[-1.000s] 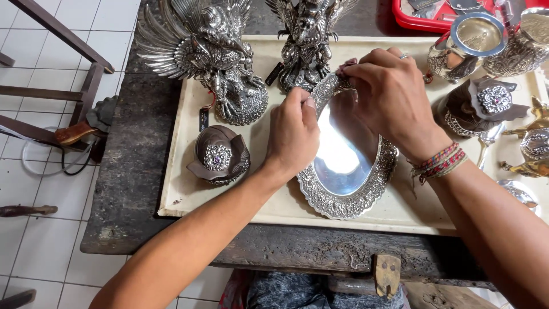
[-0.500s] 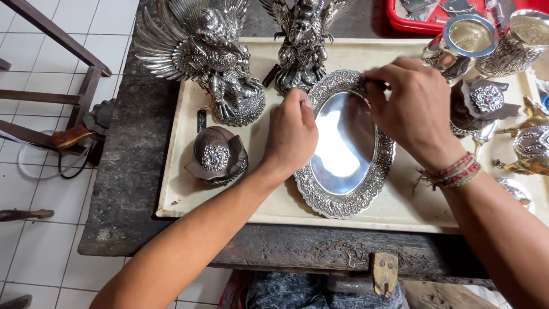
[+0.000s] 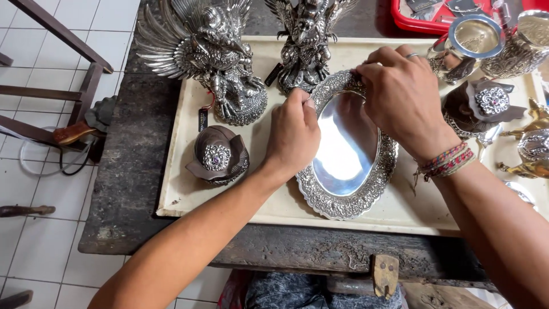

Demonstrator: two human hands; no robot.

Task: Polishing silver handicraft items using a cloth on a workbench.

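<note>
We see an oval silver tray (image 3: 347, 150) with an embossed rim lying on a cream board (image 3: 274, 200) on a dark worn workbench (image 3: 128, 171). Our left hand (image 3: 294, 134) grips the tray's left rim; our right hand (image 3: 400, 97), with a ring and woven bracelets (image 3: 445, 161), pinches the upper rim. Two winged silver statues (image 3: 209, 54) stand at the board's far edge. A dark shell-shaped box (image 3: 218, 155) with a silver medallion sits left of the tray.
</note>
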